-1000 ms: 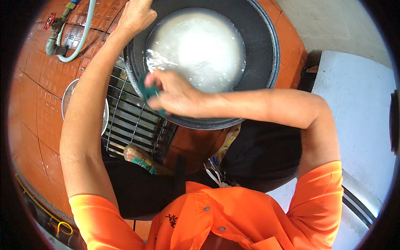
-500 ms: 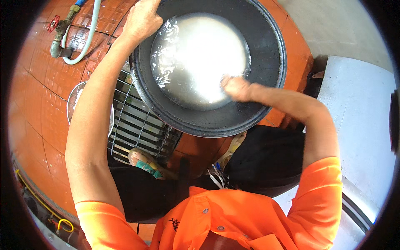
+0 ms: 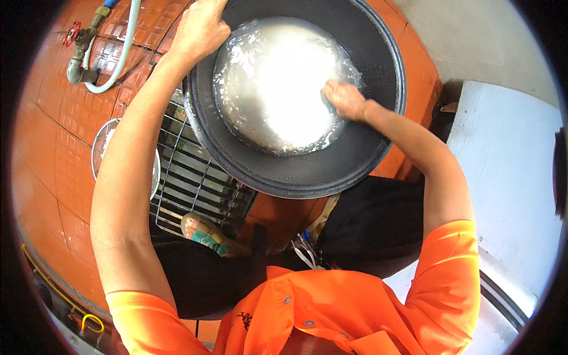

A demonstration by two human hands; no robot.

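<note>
The big black wok (image 3: 307, 171) sits over the orange tiled basin, tipped a little toward the person, with a pool of cloudy, foamy water (image 3: 278, 83) filling its middle. It looks like a heavy, rigid piece of metal, and wet through, so slippery; with that water sloshing in it, I judge the rim is the only sound place to take it, and a firm wrap at that.

The left hand (image 3: 201, 26) is on the wok's far left rim, fingers (image 3: 214, 36) curled over the edge and closed on it, holding the pan steady. The right hand (image 3: 344, 99) is down inside the wok, at the right edge of the water, fingers bent and pressed to the wet metal. Whether a cloth or scourer lies under that palm, I cannot tell; nothing shows past the knuckles.

Left of the wok lies a wire rack (image 3: 189, 177) with a round metal strainer (image 3: 103, 148) beside it. Beyond the wok's left rim, a tap with a red handle (image 3: 76, 47) feeds a pale hose (image 3: 121, 56).
</note>
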